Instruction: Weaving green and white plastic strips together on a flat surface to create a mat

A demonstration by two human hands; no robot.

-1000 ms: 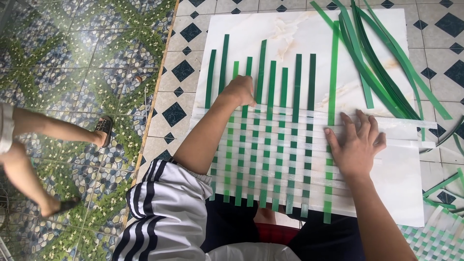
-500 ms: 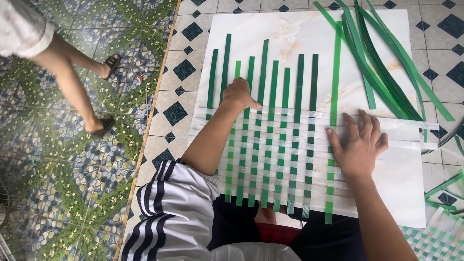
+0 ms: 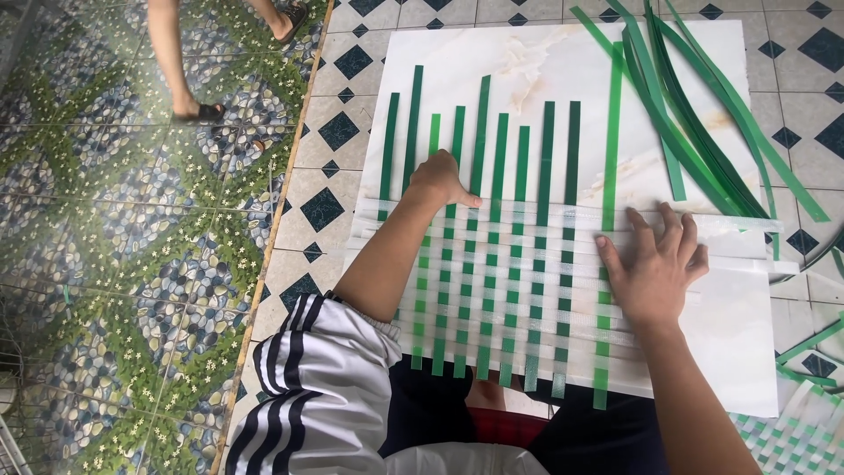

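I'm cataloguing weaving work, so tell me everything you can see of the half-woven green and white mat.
The woven mat lies flat on a white marbled board. Upright green strips in light and dark shades cross over and under translucent white horizontal strips that look like plastic, making a checker pattern. The green strips' free ends stick out unevenly beyond the weave at the far side. The left hand presses its upper left edge; the right hand lies flat on its right side.
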